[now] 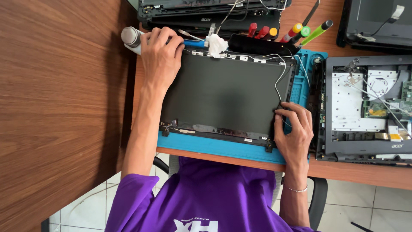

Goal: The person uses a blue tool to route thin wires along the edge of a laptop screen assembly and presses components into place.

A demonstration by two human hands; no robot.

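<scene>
A dark laptop screen panel (223, 92) lies flat on a blue work mat (214, 146), with thin white cables (281, 73) running along its right side. My left hand (161, 53) rests on the panel's far left corner, its fingers over a blue-handled tool (195, 43) and next to a grey cylindrical bottle (131, 37). My right hand (294, 129) presses on the panel's near right corner, fingertips at the cable by the hinge. A crumpled white tissue (216, 44) sits at the panel's far edge.
An opened laptop base (369, 111) with exposed boards lies to the right. Screwdrivers with red, yellow and green handles (296, 32) lie at the back by a black tray (257, 45). More laptop parts (206, 13) are stacked behind. A brown wooden wall (60, 107) stands left.
</scene>
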